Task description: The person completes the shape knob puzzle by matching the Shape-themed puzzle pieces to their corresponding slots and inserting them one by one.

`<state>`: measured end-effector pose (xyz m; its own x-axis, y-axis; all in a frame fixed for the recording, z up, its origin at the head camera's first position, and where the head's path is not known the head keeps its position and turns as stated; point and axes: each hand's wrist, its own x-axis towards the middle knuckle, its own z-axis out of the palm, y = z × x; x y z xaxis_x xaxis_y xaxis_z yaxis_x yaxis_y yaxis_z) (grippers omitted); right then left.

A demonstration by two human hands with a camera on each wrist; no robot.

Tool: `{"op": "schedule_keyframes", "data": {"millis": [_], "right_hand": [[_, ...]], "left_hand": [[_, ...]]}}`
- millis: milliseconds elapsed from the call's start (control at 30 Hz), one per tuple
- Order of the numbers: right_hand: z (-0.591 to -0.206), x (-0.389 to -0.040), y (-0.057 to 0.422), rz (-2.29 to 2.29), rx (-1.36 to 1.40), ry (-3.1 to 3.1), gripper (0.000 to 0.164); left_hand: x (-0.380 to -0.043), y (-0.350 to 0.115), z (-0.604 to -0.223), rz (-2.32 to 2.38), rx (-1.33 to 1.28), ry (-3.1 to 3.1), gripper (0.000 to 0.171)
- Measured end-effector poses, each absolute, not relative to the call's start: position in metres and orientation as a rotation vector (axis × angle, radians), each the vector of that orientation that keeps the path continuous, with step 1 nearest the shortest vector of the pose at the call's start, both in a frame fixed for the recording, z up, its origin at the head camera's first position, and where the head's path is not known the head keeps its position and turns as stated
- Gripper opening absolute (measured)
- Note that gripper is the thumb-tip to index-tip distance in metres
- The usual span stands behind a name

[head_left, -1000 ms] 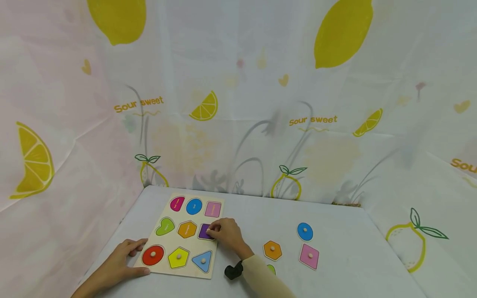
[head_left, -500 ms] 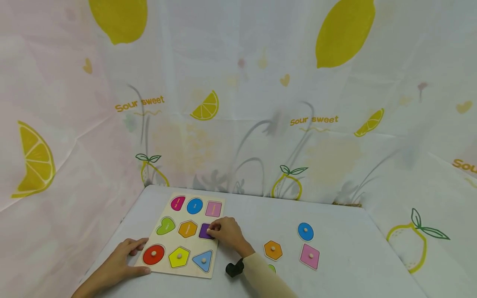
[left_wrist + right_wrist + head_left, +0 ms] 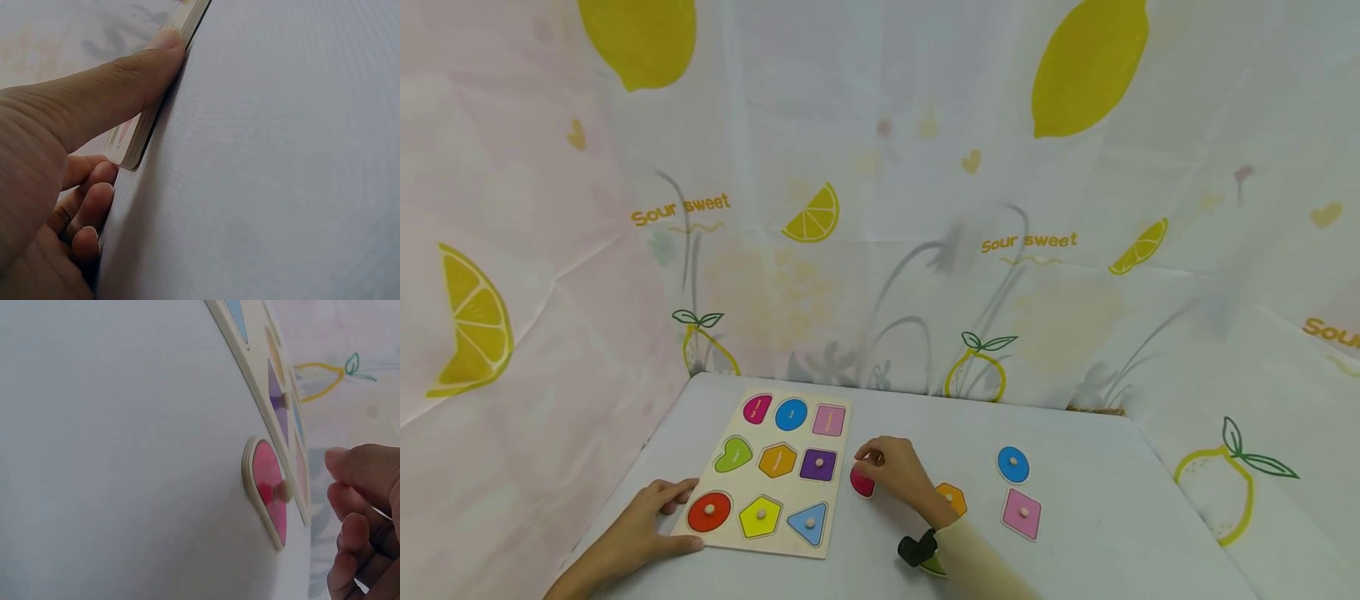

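Observation:
My left hand (image 3: 643,525) holds the near left corner of a wooden peg puzzle board (image 3: 743,487), its thumb on the near edge and its fingers at the left edge. Just right of the board lies a deep-pink half-round puzzle piece (image 3: 862,485) with a wooden knob. Over it hovers my right hand (image 3: 898,471); the right wrist view shows the fingers loosely bent, apart from the piece's knob (image 3: 285,490). A purple knobbed square (image 3: 809,472) sits in its slot, as do the red circle (image 3: 699,521), yellow pentagon (image 3: 749,523) and blue triangle (image 3: 801,531).
On the white table (image 3: 1090,525) to the right lie a blue circle (image 3: 1007,472), a pink diamond (image 3: 1015,523) and an orange hexagon (image 3: 957,495), partly behind the right arm. A green piece (image 3: 933,567) shows under the black wrist strap (image 3: 917,549). A printed cloth wall stands behind.
My right hand has let go of the purple square, leaving it in its slot, and has moved right to above the deep-pink half-round piece. The left hand keeps its place on the board.

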<state>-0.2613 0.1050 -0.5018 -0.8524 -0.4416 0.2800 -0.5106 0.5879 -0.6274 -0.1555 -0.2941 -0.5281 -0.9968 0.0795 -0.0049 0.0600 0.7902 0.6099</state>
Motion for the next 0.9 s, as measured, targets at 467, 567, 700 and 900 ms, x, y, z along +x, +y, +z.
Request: {"op": "schedule_keyframes", "data": {"millis": [467,567,700,900], "right_hand": [[-0.503,-0.241,0.192,1.072,0.667,-2.715,0.007],[-0.506,-0.235,0.204,1.084,0.609,-2.726,0.006],[-0.513,-0.230,0.216,1.081,0.543,-2.731,0.006],[-0.520,-0.224,0.230,1.154,0.449,-2.753,0.009]], "left_hand": [[-0.153,-0.294,-0.528,0.987,0.139,2.958,0.095],[-0.155,-0.295,-0.526,0.980,0.147,2.966,0.095],[-0.156,-0.295,-0.526,0.977,0.145,2.967,0.096],[-0.153,-0.296,-0.530,1.011,0.204,2.986,0.092]]}}
